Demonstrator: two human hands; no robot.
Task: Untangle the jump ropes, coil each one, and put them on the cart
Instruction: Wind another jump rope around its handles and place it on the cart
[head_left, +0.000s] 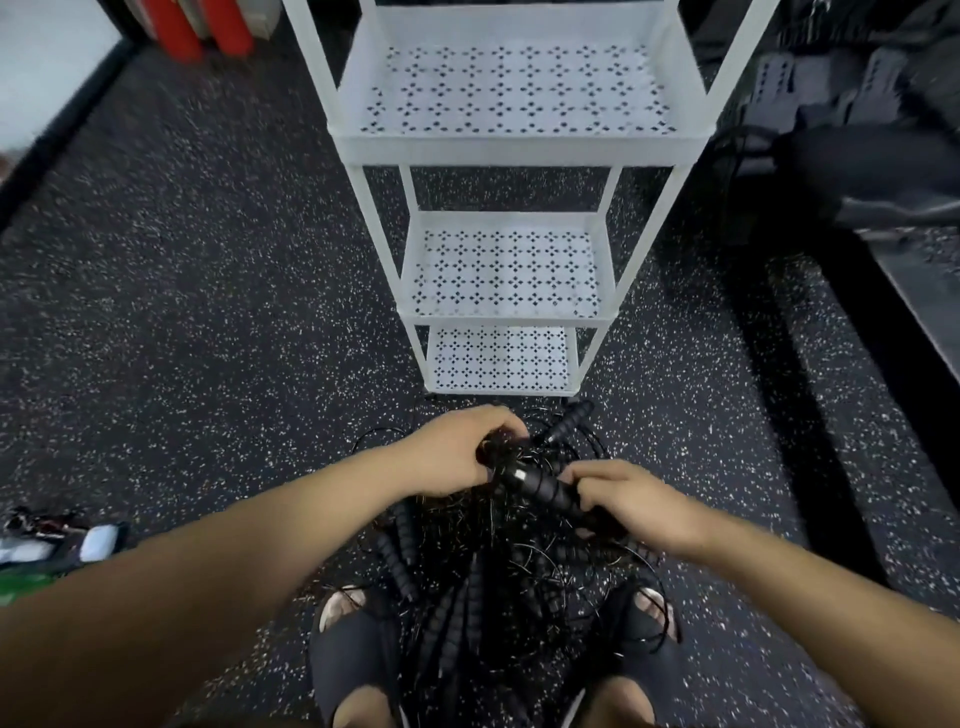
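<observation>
A person stands over a black tangle of jump ropes (483, 561) heaped on the speckled rubber floor (208, 312) between two feet in dark slides (353, 654), both hands at the knot. The right hand (628, 499) is wrapped round one ribbed handle (540, 486), apparently to steady it as an anchor. The left hand (457, 452) pinches a clump of thin cords (498, 447) just beyond the handle's metal collar, seemingly to tease that rope's line out of the mass (blur makes single strands hard to follow). A second handle (569, 421) pokes up from the far edge of the pile. The white three-tier cart (519, 145) stands just beyond the heap, within easy reach. None of the ropes is coiled or on its perforated shelves yet, so the job looks to be near its start.
</observation>
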